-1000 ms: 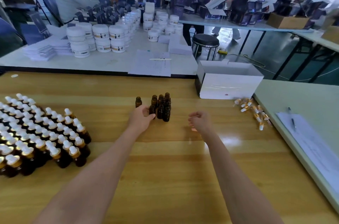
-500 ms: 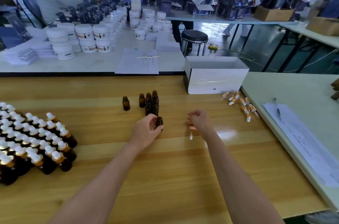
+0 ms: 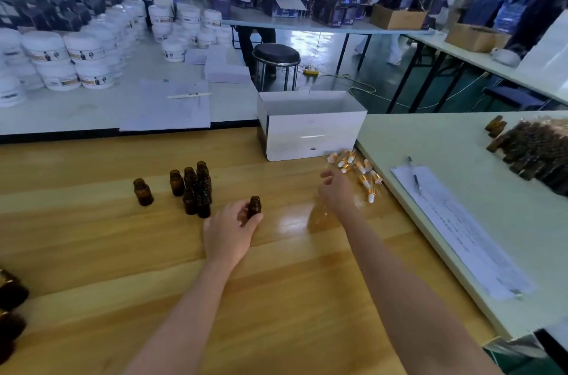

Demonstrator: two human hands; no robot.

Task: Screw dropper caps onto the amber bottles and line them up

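My left hand [image 3: 229, 228] grips one uncapped amber bottle [image 3: 254, 206] upright on the wooden table [image 3: 276, 297], in front of a cluster of uncapped amber bottles [image 3: 196, 190]. One more bottle [image 3: 143, 192] stands apart at the left. My right hand [image 3: 336, 190] hovers with relaxed fingers beside a loose pile of dropper caps [image 3: 358, 168] with white bulbs and gold collars. Its palm is turned away, and nothing shows in it. Capped bottles [image 3: 9, 307] peek in at the lower left edge.
A white open box [image 3: 310, 128] stands behind the caps. The pale table [image 3: 461, 141] on the right carries a paper sheet [image 3: 461, 230], a pen [image 3: 415, 174] and a heap of amber bottles [image 3: 538, 150]. White jars [image 3: 67, 58] fill the far table.
My left hand has pulled one bottle out of the cluster toward me. My right hand has reached right, toward the dropper caps. The camera has turned right, so the capped rows slid off the left.
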